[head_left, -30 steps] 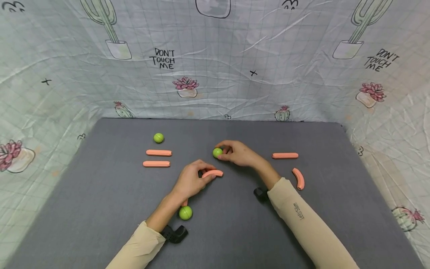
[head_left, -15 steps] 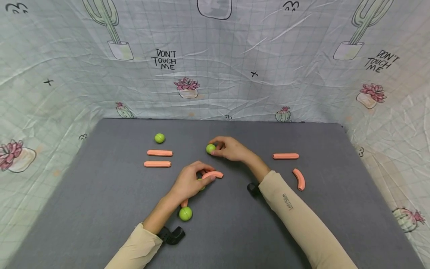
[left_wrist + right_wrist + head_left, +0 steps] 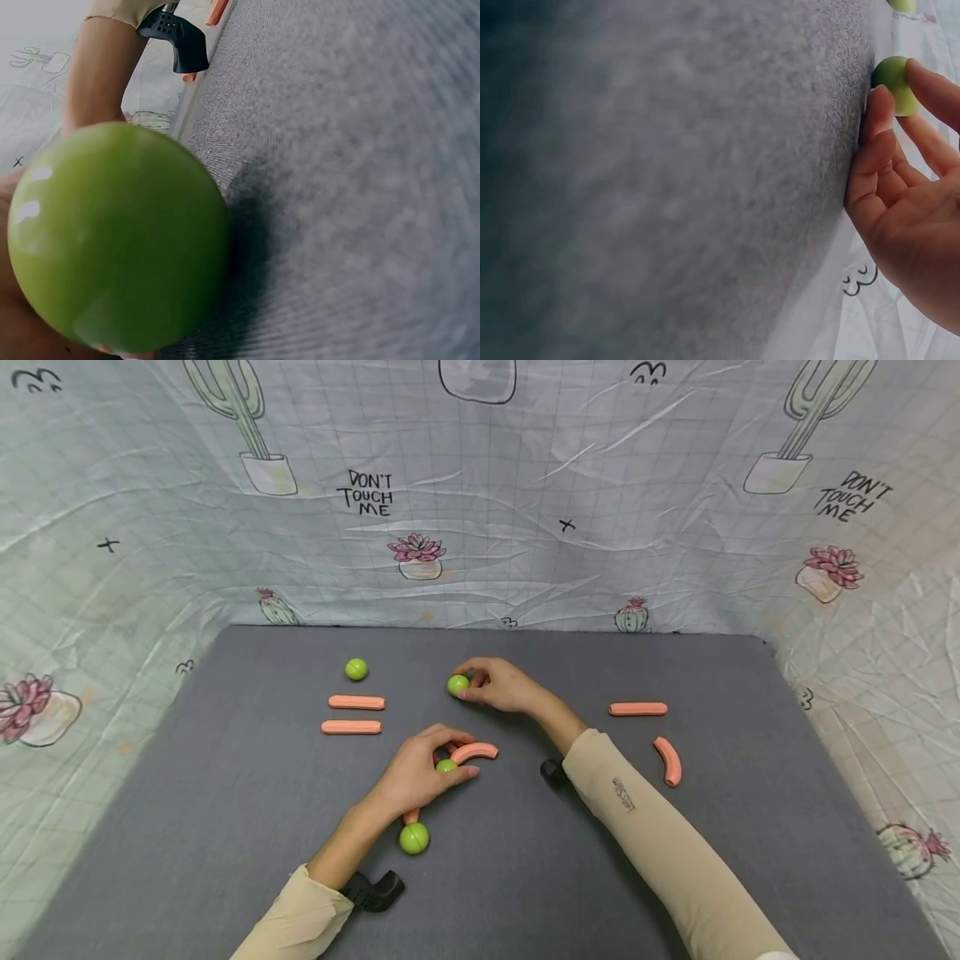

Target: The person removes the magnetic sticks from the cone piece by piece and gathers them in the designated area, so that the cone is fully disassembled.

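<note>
In the head view my left hand point(image 3: 416, 770) is spread around a curved, orange, sausage-like piece point(image 3: 477, 749). Its thumb stands apart from the piece, and the other fingertips lie at the piece's far side. A green ball point(image 3: 446, 766) shows between that thumb and forefinger. Farther back, my right hand point(image 3: 501, 684) pinches another green ball point(image 3: 458, 685) between thumb and fingers, low over the table; the right wrist view shows this grip too. By my left wrist a green ball point(image 3: 414, 838) touches an orange piece point(image 3: 411, 815) mostly hidden under the hand; a green ball point(image 3: 120, 240) fills much of the left wrist view.
Two straight orange pieces point(image 3: 357, 702) lie at the left, with a green ball point(image 3: 356, 669) behind them. On the right are a straight orange piece point(image 3: 637, 709) and a curved one point(image 3: 667, 762). Printed cloth point(image 3: 487, 568) hangs behind the grey table point(image 3: 570, 877).
My right hand has moved left and slightly back with the green ball. My left thumb has come away from the curved orange piece, uncovering the green ball beside it.
</note>
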A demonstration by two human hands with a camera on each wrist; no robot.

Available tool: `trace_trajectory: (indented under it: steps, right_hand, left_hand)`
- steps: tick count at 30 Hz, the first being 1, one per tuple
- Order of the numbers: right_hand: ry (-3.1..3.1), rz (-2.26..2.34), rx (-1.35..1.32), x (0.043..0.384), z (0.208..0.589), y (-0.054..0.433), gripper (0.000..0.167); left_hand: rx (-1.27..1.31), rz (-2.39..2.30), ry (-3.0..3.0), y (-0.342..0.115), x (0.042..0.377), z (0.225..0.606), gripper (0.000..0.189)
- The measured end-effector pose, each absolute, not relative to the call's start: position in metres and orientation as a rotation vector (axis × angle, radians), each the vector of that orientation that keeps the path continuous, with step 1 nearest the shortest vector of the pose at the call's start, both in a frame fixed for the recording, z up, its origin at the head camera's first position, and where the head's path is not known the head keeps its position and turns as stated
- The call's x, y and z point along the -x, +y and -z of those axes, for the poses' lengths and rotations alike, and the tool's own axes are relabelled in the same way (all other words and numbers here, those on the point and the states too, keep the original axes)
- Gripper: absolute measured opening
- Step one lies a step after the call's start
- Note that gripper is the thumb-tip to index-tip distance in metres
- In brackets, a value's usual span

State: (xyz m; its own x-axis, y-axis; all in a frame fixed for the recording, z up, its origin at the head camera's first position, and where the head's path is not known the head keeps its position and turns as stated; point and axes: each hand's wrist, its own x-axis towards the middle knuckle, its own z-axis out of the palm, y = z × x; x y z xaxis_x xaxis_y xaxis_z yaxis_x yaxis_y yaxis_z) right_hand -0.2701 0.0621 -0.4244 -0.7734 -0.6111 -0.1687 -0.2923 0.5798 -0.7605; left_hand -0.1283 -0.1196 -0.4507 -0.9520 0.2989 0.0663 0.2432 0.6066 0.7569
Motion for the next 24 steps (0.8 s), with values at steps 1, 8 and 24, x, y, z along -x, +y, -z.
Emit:
trace_trajectory:
  steps: [1, 8, 24]
  right_hand:
    - [2.398, 1.044, 0.73, 0.271, 0.424, 0.061, 0.04]
    - [2.374, 1.045, 0.779, 0.276, 0.424, 0.052, 0.043]
    - [2.354, 1.013, 0.799, 0.291, 0.423, 0.023, 0.042]
  left_hand:
    - [-0.468, -1.281, 2.751, -0.12, 0.128, 0.451, 0.04]
    - [-0.498, -1.283, 2.711, -0.124, 0.127, 0.451, 0.046]
    - [-0.508, -1.336, 2.641, -0.13, 0.128, 0.452, 0.047]
